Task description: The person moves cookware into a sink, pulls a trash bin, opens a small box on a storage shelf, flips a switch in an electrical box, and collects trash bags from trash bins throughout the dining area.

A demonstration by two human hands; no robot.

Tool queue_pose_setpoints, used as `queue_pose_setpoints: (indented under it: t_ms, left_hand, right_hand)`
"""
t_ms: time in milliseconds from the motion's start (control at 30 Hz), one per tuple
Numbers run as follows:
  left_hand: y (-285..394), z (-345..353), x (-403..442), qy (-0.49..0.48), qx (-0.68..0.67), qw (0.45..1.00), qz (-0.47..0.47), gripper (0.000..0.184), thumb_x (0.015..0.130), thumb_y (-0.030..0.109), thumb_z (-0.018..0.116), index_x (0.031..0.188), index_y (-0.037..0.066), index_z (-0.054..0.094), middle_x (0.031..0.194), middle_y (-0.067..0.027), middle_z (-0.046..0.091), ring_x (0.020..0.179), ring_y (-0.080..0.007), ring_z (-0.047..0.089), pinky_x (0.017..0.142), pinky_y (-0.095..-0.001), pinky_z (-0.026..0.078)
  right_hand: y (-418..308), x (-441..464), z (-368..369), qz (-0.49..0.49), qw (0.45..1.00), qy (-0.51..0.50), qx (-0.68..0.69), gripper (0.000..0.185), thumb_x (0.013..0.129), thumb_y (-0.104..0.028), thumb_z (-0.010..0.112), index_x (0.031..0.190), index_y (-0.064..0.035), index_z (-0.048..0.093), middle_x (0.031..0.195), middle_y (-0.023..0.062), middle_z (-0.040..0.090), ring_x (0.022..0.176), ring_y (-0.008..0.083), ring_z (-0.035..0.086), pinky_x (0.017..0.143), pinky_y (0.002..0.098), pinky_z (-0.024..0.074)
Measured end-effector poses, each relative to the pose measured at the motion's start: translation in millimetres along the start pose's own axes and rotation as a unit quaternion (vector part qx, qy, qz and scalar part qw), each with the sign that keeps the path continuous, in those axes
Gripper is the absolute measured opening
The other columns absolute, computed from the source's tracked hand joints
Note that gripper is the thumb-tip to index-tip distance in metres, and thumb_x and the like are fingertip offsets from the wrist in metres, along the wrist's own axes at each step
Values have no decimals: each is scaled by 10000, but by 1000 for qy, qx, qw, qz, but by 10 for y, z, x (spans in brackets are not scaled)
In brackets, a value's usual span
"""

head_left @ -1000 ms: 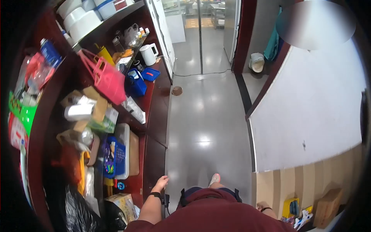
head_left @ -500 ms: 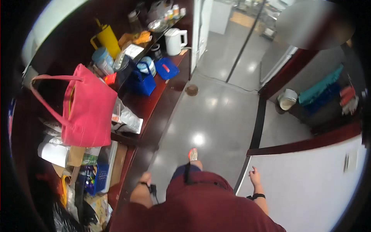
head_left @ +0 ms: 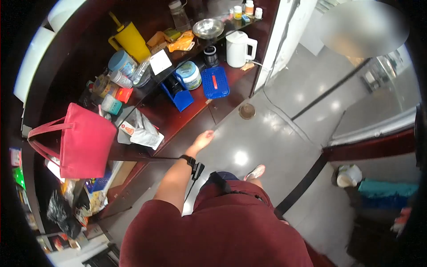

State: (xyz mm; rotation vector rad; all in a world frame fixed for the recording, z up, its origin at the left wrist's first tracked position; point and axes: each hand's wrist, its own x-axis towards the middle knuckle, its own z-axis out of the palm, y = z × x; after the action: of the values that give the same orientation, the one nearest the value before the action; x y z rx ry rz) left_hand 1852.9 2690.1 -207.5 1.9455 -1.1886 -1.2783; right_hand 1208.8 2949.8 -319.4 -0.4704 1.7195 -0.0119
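Observation:
My left hand [head_left: 204,139] hangs over the grey floor beside the dark red cabinet, its fingers loosely curled and hard to make out. It touches nothing that I can see. A black strap with a small device [head_left: 194,167] circles that wrist. My right hand is hidden behind my body. On the cabinet's shelves stand a white kettle [head_left: 238,50], a blue basket lid [head_left: 215,82], a blue holder [head_left: 181,99], a white tub [head_left: 189,75] and a yellow jug [head_left: 131,43]. A pink bag [head_left: 89,142] hangs at the left.
A round floor cover [head_left: 247,111] and a thin cable [head_left: 284,116] lie ahead on the floor. At the right are a dark threshold strip [head_left: 302,184], a white bucket [head_left: 348,175] and teal cloth [head_left: 387,188]. Glass doors stand at the upper right.
The view has turned left and come closer to the shelves. My left hand has swung forward. My right hand, visible half a second ago, has gone out of sight.

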Motion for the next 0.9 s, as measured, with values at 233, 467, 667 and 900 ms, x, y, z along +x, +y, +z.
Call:
queue_pose_setpoints:
  t_ms: [233,467,667,900]
  left_hand:
    - [-854,486,175,118,25,968,-220,450,754,331,556,1117,72,497,971,-107,572,864,-220,541,733,-329,429]
    - [-481,-126,397,354,-193,877,-261,482,745,313,598,1147,81,469,1021,-97,552,875,-203,535,676,-341,461]
    - [-92,-1106,1162,537,-242,766,-257,798,659,362,688,1260,-7,313,1197,-220,447,1089,-300,462,915,-355,363]
    - [138,-1740,1686,598,-299,682,-296,988,558,349,768,1288,0,202,1167,-250,450,1117,-327,432,942,-344,352]
  right_hand:
    - [-2594,325,-1559,-232,962,144,9,220,849,-187,473,958,-17,561,650,25,544,535,93,505,458,229,405]
    - [-4151,486,-1830,-291,946,112,-85,231,848,-176,467,1025,-40,527,708,10,545,576,81,506,487,207,393]
    - [-4311,421,-1254,-300,930,89,-194,227,826,-113,476,1002,19,529,716,20,542,585,108,501,545,236,428]
    - [-3745,582,-1055,-152,982,2,-111,225,835,-111,468,1011,16,528,746,47,562,625,141,539,543,270,468]
